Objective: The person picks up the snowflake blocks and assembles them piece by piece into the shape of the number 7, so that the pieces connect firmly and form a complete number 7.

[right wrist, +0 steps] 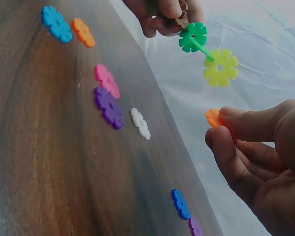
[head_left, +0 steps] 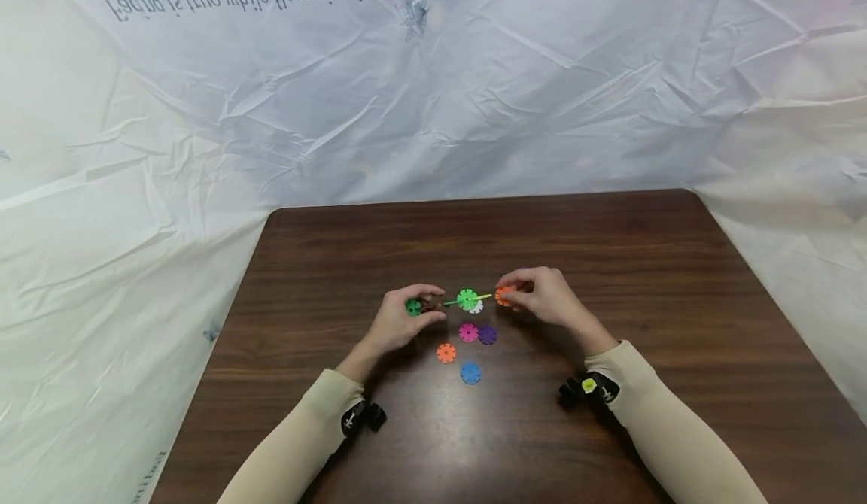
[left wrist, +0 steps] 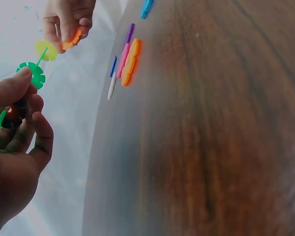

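My left hand pinches a chain of joined plastic snowflake discs above the table. In the right wrist view, a brown disc sits at the fingers, then come a green disc and a yellow-green disc at the free end. Another green disc shows by the left palm. Between thumb and fingertips my right hand holds an orange snowflake disc. A small gap separates this orange disc from the yellow-green one. The fingers partly cover the orange disc and the brown part of the chain.
Loose discs lie flat on the brown wooden table: pink, purple, orange, light blue and white. Dark blue and purple ones lie farther off. A pale sheet hangs behind.
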`<action>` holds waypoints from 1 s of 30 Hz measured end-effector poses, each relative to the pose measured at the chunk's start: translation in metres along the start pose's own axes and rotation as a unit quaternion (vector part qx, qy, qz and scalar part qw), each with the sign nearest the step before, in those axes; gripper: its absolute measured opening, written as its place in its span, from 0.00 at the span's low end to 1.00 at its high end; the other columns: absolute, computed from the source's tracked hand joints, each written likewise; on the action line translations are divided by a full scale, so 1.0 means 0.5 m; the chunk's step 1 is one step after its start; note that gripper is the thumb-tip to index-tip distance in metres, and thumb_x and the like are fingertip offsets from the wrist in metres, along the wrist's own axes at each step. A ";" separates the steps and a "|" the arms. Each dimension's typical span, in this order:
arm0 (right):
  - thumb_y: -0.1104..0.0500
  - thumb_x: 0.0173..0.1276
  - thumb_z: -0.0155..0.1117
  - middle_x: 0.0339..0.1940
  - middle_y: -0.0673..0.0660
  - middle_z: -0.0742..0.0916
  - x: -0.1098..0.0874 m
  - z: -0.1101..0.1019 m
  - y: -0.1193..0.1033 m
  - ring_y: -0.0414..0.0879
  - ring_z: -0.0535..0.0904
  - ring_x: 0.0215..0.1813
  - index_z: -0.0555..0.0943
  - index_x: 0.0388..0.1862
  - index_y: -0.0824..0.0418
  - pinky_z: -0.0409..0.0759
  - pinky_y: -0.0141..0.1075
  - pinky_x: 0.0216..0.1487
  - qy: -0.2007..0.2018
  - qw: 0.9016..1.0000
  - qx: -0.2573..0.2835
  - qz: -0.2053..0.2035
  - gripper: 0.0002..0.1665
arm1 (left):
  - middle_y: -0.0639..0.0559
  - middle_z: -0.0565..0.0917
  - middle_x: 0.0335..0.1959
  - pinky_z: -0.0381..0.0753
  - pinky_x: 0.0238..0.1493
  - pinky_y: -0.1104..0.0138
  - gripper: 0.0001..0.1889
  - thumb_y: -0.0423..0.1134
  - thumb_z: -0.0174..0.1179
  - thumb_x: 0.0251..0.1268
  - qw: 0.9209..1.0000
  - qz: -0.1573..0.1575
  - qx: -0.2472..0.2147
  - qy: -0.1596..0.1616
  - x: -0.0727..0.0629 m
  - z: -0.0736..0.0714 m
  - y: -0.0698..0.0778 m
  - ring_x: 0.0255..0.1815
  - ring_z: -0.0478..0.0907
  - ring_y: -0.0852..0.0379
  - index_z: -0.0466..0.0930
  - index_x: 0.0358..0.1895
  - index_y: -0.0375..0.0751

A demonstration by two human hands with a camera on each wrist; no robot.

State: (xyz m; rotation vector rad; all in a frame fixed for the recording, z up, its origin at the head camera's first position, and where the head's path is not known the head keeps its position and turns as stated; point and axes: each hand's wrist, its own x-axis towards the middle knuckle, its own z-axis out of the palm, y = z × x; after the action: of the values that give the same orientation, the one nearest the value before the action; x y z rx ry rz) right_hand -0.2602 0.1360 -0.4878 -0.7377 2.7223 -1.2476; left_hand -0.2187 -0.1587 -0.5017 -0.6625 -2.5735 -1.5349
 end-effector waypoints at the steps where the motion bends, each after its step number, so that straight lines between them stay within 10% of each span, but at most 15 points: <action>1: 0.60 0.65 0.69 0.27 0.46 0.87 0.000 -0.001 -0.001 0.39 0.82 0.26 0.87 0.42 0.51 0.79 0.33 0.27 0.000 1.000 -0.001 -0.002 0.08 | 0.55 0.85 0.37 0.83 0.44 0.66 0.20 0.37 0.73 0.54 1.000 -0.001 0.001 0.001 0.000 0.000 0.000 0.41 0.83 0.60 0.83 0.51 0.38; 30: 0.62 0.67 0.67 0.31 0.59 0.87 0.001 0.007 -0.023 0.50 0.83 0.27 0.84 0.44 0.62 0.83 0.47 0.32 0.024 0.986 0.164 -0.003 0.09 | 0.56 0.85 0.37 0.83 0.44 0.66 0.18 0.37 0.72 0.55 1.000 -0.003 0.003 0.003 0.002 -0.010 -0.005 0.41 0.84 0.61 0.83 0.50 0.42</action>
State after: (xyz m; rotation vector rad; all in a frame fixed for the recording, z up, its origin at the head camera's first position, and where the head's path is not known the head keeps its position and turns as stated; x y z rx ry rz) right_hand -0.2549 0.1268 -0.4817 -0.6850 2.4544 -1.6786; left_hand -0.2213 -0.1640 -0.5011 -0.6486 -2.5775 -1.5289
